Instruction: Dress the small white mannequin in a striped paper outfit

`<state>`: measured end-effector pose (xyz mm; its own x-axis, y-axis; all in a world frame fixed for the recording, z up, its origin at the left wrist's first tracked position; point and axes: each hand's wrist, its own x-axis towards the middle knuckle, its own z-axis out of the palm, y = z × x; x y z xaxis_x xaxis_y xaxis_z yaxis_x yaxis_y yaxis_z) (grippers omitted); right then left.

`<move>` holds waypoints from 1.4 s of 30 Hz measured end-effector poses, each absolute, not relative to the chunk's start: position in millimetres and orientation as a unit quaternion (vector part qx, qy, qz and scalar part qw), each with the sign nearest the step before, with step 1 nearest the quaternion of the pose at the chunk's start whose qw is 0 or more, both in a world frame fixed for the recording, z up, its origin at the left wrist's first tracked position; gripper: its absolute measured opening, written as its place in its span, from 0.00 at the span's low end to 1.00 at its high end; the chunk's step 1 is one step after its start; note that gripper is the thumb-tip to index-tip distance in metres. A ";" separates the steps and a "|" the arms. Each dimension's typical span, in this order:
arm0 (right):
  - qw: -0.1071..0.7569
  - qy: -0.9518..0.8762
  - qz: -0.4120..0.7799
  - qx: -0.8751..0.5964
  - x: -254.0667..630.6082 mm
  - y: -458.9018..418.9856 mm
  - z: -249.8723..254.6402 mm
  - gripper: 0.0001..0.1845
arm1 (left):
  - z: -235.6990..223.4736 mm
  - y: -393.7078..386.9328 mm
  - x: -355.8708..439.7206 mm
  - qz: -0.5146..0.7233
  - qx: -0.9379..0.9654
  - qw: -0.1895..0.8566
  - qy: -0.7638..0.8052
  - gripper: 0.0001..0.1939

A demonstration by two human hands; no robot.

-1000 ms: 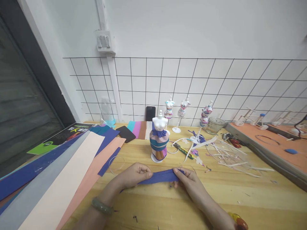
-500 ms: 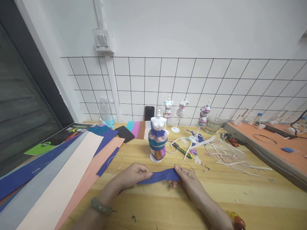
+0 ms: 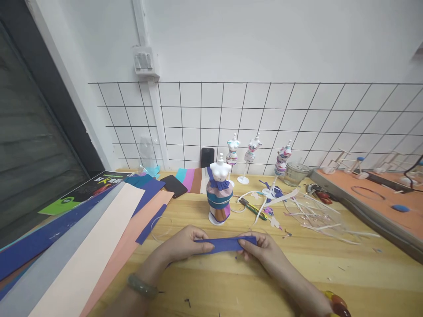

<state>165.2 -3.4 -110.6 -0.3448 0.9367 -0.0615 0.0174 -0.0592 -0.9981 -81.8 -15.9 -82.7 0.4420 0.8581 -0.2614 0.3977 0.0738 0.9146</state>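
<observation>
A narrow blue strip (image 3: pixel 226 244), paper or fabric, is stretched level between my two hands just above the tabletop. My left hand (image 3: pixel 187 244) pinches its left end, thumb on top. At the right end my right hand (image 3: pixel 261 246) grips it between thumb and fingers. Right behind the strip stands a small white dress-form mannequin (image 3: pixel 220 169), upright on a round base. It wears a layered skirt (image 3: pixel 220 193) of pink, teal, brown and purple bands with a blue ruffle at the chest.
Long coloured sheets (image 3: pixel 109 237) cover the left side. A black phone (image 3: pixel 173 186) lies behind them. Three smaller mannequins (image 3: pixel 253 149) stand near the grid wall. A utility knife (image 3: pixel 253 208), white ribbon scraps (image 3: pixel 310 211), a glass jar (image 3: pixel 296 175) and an orange tray (image 3: pixel 380 198) occupy the right.
The blue strip now looks straighter and narrower, as if folded lengthwise. My right thumb has shifted inward along it, and the view has tilted slightly.
</observation>
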 end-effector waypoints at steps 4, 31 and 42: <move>0.352 -0.561 0.615 -0.428 182.6 2.5 -105.4 0.22 | -85.6 -14.0 -84.3 0.198 0.634 0.559 0.497 0.20; 0.410 -0.448 0.681 -0.410 246.3 -8.3 -109.5 0.10 | -97.7 -5.9 -94.9 0.376 0.507 0.620 0.467 0.17; 0.399 -0.448 0.698 -0.391 250.0 -7.2 -110.0 0.08 | -91.5 -8.0 -97.3 0.387 0.492 0.647 0.435 0.12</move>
